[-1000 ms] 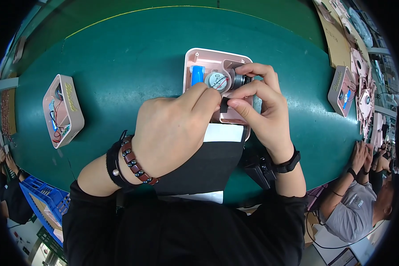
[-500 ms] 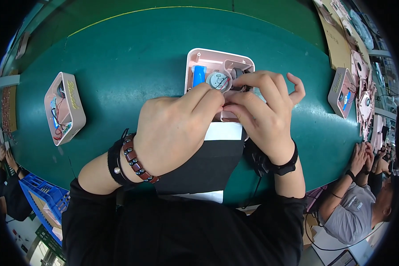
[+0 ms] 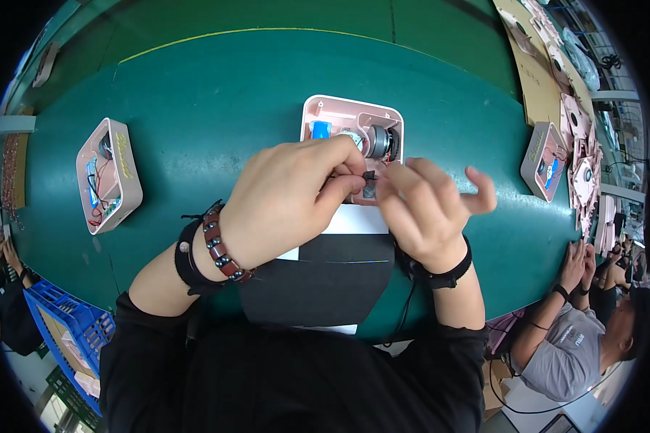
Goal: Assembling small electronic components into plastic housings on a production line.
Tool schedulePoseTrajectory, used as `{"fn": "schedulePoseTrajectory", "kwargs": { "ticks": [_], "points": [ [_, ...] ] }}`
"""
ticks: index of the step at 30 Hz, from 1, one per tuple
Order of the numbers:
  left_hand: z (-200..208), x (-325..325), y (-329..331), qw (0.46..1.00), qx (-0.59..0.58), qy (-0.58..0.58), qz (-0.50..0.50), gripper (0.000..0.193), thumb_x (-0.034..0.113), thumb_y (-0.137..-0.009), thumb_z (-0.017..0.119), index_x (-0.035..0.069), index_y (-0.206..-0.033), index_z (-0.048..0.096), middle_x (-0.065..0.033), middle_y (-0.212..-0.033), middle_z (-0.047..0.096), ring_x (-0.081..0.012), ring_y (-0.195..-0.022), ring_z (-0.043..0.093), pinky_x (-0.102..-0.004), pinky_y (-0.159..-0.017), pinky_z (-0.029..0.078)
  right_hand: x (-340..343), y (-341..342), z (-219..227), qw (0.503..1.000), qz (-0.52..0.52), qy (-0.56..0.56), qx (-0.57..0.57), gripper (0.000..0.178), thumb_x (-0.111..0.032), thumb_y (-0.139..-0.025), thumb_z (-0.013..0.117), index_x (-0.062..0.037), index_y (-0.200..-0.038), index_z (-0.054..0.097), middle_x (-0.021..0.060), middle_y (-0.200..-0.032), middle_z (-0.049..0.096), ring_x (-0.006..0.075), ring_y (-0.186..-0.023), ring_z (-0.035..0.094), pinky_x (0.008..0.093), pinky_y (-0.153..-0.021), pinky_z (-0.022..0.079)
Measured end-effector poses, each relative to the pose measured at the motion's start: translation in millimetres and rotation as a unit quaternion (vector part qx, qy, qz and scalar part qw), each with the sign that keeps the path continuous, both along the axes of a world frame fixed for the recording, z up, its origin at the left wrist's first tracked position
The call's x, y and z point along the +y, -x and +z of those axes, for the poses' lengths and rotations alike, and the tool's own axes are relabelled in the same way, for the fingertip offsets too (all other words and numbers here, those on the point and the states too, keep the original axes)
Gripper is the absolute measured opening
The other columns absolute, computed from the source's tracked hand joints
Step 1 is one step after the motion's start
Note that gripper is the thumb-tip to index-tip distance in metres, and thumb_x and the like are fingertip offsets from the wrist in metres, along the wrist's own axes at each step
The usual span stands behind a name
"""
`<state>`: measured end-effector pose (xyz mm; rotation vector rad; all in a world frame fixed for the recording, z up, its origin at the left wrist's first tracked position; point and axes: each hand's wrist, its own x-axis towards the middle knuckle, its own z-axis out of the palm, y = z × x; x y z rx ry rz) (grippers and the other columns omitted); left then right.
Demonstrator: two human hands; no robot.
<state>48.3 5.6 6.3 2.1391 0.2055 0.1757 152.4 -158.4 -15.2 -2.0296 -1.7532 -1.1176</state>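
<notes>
A pink plastic housing (image 3: 354,107) sits in front of me with a blue battery cell (image 3: 321,129), a dark round motor-like part (image 3: 378,141) and thin wires inside. Over its near side, my left hand (image 3: 296,180) pinches a small black piece (image 3: 369,175) between thumb and forefinger. Close by on the right, my right hand (image 3: 430,206) has thumb and forefinger brought together at that piece, its little finger raised. What those right fingertips hold is too small to make out. My left hand hides part of the housing's interior.
A black sheet (image 3: 318,281) with white parts lies between me and the housing. Similar pink housings stand at left (image 3: 126,173) and right (image 3: 534,155). Pink panels (image 3: 583,166) pile up at far right, near a co-worker (image 3: 570,339). A blue crate (image 3: 61,325) stands lower left.
My right hand has drawn back from inside the housing toward its near right corner, uncovering the dark round part. A black piece now shows at my left fingertips.
</notes>
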Motion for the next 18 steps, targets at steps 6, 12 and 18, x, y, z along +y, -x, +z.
{"fn": "schedulePoseTrajectory", "kwargs": {
  "ticks": [6,12,18],
  "points": [
    [4,6,-3,0.997,0.057,0.050,-0.015,0.010,0.009,-0.086,0.067,0.004,-0.093,0.063,-0.0058,-0.078,0.069,-0.0146,-0.061,0.062,-0.0290,-0.055,0.045,0,-13,4,0.968,0.144,0.010,0.206,0.018,-0.004,-0.065,0.073,-0.0095,-0.077,0.062,0.0033,-0.091,0.062,0.0177,-0.084,0.061,0.0377,-0.077,0.047],
    [-4,6,0,0.996,0.030,0.082,-0.017,0.009,0.009,-0.086,0.066,0.005,-0.094,0.064,-0.0067,-0.080,0.069,-0.0170,-0.066,0.066,-0.0290,-0.058,0.048,-1,-14,-2,0.928,0.179,0.008,0.327,0.020,0.001,-0.065,0.075,-0.0052,-0.083,0.066,0.0078,-0.090,0.060,0.0216,-0.082,0.061,0.0312,-0.065,0.050],
    [-3,6,-1,1.000,-0.002,-0.004,-0.028,0.008,0.008,-0.085,0.066,0.005,-0.092,0.064,-0.0078,-0.081,0.069,-0.0231,-0.072,0.067,-0.0308,-0.061,0.049,6,-12,-2,0.903,0.153,-0.054,0.398,0.019,0.002,-0.068,0.076,-0.0032,-0.083,0.065,0.0086,-0.089,0.058,0.0196,-0.068,0.060,0.0299,-0.056,0.049]
  ]
}}
